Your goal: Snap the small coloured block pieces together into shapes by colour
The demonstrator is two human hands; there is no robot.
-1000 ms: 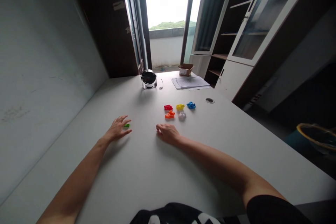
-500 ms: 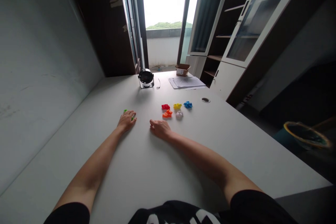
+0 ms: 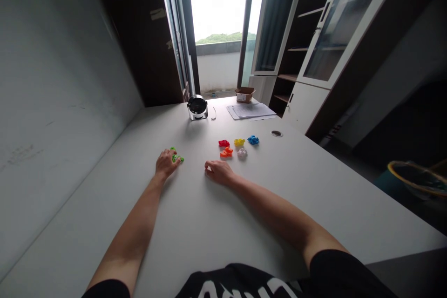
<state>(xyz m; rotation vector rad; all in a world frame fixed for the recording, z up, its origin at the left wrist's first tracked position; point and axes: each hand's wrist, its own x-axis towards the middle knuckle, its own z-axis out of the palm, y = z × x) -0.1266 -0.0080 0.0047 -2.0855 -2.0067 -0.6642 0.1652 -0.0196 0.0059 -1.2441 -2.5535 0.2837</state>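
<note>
My left hand (image 3: 166, 163) rests on the table with its fingers bent and its thumb apart from them. Several small green pieces (image 3: 178, 158) lie at its fingertips, partly hidden by the hand. My right hand (image 3: 220, 172) lies on its side on the table, fingers loosely curled, and nothing shows in it. Just beyond it are small piles of plastic pieces: orange (image 3: 226, 152), red (image 3: 224, 143), yellow (image 3: 239, 142), white (image 3: 242, 152) and blue (image 3: 253, 139). Their exact kind is too small to make out.
At the far side of the white table (image 3: 195, 223) stand a round black lamp-like device (image 3: 197, 106) in a metal bracket, a short cord (image 3: 214, 114), papers (image 3: 251, 111) and an open cardboard box (image 3: 245, 94). A cable hole (image 3: 277, 133) sits near the right edge.
My left hand has drawn back a little and bent its fingers, so more of the green pieces show. My right hand stays nearly in place. The view has shifted slightly.
</note>
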